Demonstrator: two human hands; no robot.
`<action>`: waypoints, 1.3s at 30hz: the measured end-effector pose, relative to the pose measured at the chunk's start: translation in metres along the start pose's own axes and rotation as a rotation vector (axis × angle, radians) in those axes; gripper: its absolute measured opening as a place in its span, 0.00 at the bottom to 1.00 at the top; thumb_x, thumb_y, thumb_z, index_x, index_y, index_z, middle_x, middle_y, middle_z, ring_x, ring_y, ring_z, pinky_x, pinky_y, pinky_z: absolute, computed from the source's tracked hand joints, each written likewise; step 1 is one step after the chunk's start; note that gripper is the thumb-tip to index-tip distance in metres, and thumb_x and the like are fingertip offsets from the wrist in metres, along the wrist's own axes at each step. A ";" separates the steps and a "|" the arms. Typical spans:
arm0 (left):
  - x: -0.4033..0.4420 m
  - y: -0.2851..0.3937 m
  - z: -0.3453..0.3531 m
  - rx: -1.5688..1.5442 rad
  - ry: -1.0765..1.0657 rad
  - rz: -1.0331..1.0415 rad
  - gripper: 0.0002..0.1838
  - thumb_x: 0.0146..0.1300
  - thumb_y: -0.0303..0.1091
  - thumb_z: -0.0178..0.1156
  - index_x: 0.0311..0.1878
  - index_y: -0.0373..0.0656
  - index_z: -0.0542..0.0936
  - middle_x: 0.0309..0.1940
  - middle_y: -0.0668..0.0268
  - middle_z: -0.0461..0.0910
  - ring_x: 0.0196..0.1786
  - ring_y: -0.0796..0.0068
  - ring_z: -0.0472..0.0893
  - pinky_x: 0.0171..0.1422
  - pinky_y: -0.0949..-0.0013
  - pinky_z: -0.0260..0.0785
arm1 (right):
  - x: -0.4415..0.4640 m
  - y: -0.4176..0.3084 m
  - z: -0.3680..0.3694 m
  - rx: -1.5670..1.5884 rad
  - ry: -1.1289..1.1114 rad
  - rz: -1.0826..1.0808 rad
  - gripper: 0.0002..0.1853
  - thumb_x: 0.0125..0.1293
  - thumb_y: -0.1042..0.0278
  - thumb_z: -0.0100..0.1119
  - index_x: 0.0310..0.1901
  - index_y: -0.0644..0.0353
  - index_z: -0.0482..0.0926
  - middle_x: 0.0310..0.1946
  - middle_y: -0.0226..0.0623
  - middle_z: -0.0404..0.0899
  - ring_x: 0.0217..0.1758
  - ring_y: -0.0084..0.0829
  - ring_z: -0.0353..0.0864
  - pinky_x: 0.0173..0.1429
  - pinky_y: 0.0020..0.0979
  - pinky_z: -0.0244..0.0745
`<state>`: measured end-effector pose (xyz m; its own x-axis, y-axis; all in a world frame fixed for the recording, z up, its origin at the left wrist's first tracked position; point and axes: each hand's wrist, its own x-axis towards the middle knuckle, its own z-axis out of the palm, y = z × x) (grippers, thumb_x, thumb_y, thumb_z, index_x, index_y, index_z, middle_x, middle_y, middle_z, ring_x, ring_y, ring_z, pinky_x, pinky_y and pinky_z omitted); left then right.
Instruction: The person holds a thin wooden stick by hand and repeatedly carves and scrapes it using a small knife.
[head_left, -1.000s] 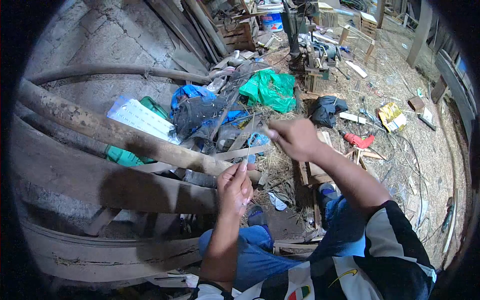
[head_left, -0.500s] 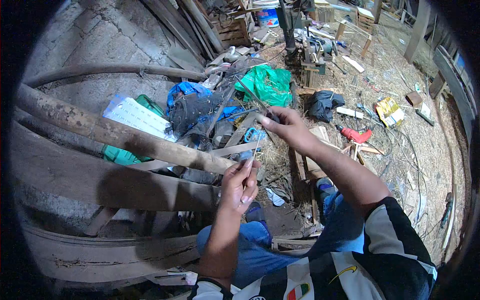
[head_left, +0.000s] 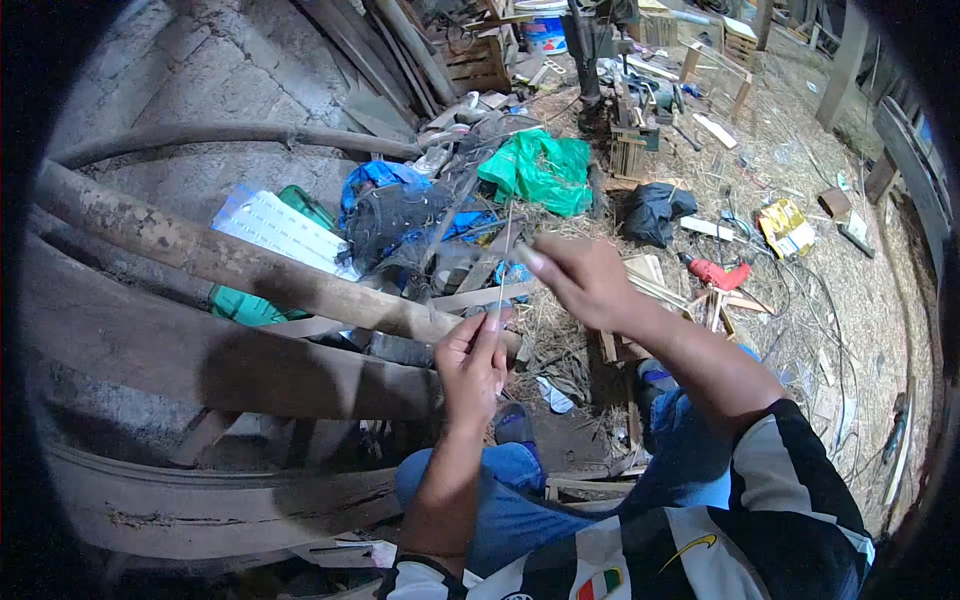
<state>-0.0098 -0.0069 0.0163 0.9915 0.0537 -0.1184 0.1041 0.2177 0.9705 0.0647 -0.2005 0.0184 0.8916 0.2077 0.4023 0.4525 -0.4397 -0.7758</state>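
Both hands are closed on things, close together above the lap: the left hand (head_left: 470,375) pinches the lower end of a thin, pale stick (head_left: 502,285) between thumb and fingers, and the stick rises almost upright past the fingertips. Just beside it and higher, the right hand (head_left: 590,285) is closed around a tool (head_left: 521,254), too blurred to name with certainty; whether it touches the stick cannot be told. Work on the stick looks under way rather than finished: it is already slender and seems to be in one piece, but blur hides its surface, so what has been done to it and how much is left cannot be judged. Well out to the left of the hands, a white sheet (head_left: 275,230) lies beyond a long pole (head_left: 240,265), with blue plastic (head_left: 382,178) to its right. Ahead of the hands is a green bag (head_left: 540,175), and a black bag (head_left: 655,213) lies beyond the right hand. Farther right come a red drill (head_left: 716,273) and a yellow packet (head_left: 785,228), both apart from the hands, on ground (head_left: 830,300) strewn with shavings or straw.
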 end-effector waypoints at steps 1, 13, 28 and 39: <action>0.001 0.001 -0.002 -0.019 0.023 -0.001 0.12 0.74 0.34 0.59 0.49 0.34 0.83 0.15 0.74 0.69 0.11 0.88 0.59 0.13 0.80 0.50 | -0.004 -0.001 0.004 -0.098 -0.004 -0.142 0.16 0.74 0.50 0.54 0.41 0.55 0.79 0.27 0.42 0.79 0.29 0.46 0.80 0.33 0.45 0.72; 0.001 0.002 -0.007 -0.020 0.060 0.053 0.11 0.72 0.32 0.61 0.49 0.32 0.83 0.17 0.74 0.71 0.13 0.89 0.60 0.12 0.80 0.52 | -0.007 -0.003 0.010 -0.390 -0.022 -0.234 0.14 0.71 0.49 0.56 0.38 0.50 0.80 0.25 0.36 0.80 0.27 0.45 0.83 0.27 0.46 0.73; 0.001 0.007 -0.004 -0.052 -0.014 0.004 0.12 0.73 0.33 0.59 0.47 0.31 0.83 0.13 0.76 0.66 0.10 0.88 0.57 0.12 0.79 0.51 | 0.001 0.004 0.000 -0.326 -0.018 -0.230 0.15 0.72 0.48 0.54 0.38 0.51 0.79 0.25 0.40 0.80 0.28 0.48 0.82 0.30 0.46 0.72; 0.000 0.003 -0.007 -0.024 -0.025 0.008 0.13 0.73 0.34 0.60 0.47 0.32 0.83 0.14 0.77 0.66 0.12 0.90 0.59 0.13 0.79 0.50 | -0.003 0.010 0.003 -0.392 -0.033 -0.271 0.15 0.71 0.48 0.54 0.38 0.49 0.80 0.23 0.38 0.81 0.26 0.46 0.82 0.26 0.47 0.73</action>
<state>-0.0100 0.0002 0.0180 0.9940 0.0317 -0.1051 0.0945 0.2409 0.9659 0.0667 -0.2025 0.0082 0.7450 0.3853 0.5446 0.6346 -0.6611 -0.4003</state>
